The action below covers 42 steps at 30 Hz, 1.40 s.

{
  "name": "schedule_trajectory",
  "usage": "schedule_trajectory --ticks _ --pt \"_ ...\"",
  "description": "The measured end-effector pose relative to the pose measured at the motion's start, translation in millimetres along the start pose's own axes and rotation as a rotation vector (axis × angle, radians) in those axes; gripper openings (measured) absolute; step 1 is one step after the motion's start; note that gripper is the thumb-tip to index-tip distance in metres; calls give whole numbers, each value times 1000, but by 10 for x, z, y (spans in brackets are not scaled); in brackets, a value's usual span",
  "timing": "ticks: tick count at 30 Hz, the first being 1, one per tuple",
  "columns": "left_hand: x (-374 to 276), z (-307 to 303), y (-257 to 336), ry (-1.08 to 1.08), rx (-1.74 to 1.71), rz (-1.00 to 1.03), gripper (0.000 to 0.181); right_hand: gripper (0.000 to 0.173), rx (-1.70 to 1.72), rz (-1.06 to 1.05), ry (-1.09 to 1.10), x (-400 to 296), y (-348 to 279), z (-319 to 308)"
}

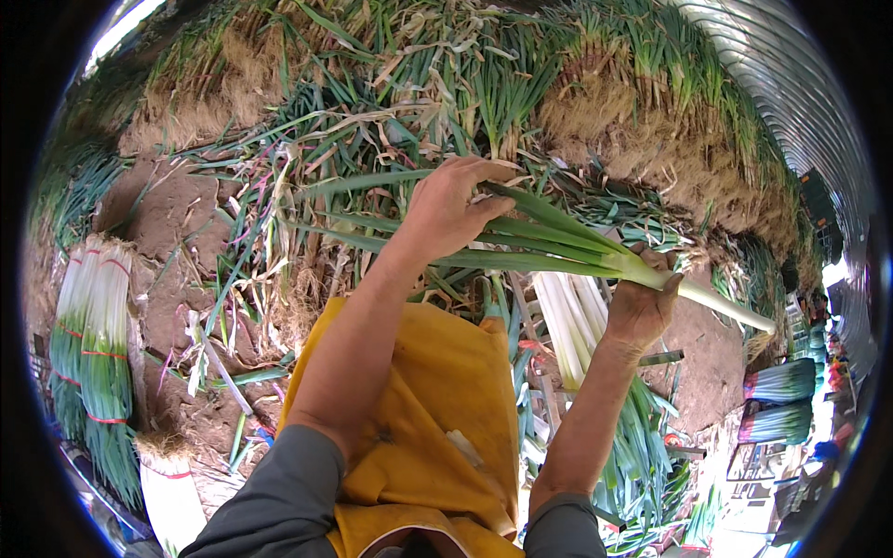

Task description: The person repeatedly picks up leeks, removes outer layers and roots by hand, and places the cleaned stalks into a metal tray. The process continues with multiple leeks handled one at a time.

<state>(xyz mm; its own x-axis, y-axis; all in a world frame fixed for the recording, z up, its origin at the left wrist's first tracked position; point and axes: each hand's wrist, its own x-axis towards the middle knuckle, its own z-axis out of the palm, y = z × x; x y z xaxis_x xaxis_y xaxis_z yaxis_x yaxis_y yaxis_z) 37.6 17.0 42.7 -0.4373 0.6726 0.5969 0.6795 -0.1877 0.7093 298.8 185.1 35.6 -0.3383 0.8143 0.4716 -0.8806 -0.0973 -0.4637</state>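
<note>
My right hand (645, 300) grips a large green onion (631, 268) where the white stem meets the green leaves. Its pale stem slants down to the right and ends in a root tuft (759, 342). The leaves fan out to the left, beneath and past my left hand (457, 206). That hand is curled around one upper leaf, with thumb and forefinger tips apart; its other fingers are partly hidden. Below my right hand, several clean white onion stems (572, 321) lie side by side, their green leaves hanging towards me. A yellow apron (425, 411) covers my front.
Loose leaves and peelings (279, 202) litter the soil (167, 202) ahead. Untrimmed onions with dry roots (628, 132) are heaped behind. Red-banded bundles (104, 342) stand at left, and more bundles (778, 401) at right. A ribbed curved wall (788, 91) rises at upper right.
</note>
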Motion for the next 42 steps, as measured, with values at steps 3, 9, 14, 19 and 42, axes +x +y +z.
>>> schedule_trajectory --ticks 3,9,14,19,42 --pt "0 50 -41 -173 97 -64 34 38 19 50 -27 -48 -139 58" --pt "77 153 -176 -391 149 -90 28 32 -28 60 -40 -127 -347 125" --pt "78 263 -333 -473 -249 -185 24 32 -49 51 -19 -147 -460 118" --pt "36 366 -162 -519 -261 -181 25 32 -29 34 22 -195 -460 94" --pt "-308 776 503 -166 185 343 60 56 -380 -59 234 -309 -97 529"
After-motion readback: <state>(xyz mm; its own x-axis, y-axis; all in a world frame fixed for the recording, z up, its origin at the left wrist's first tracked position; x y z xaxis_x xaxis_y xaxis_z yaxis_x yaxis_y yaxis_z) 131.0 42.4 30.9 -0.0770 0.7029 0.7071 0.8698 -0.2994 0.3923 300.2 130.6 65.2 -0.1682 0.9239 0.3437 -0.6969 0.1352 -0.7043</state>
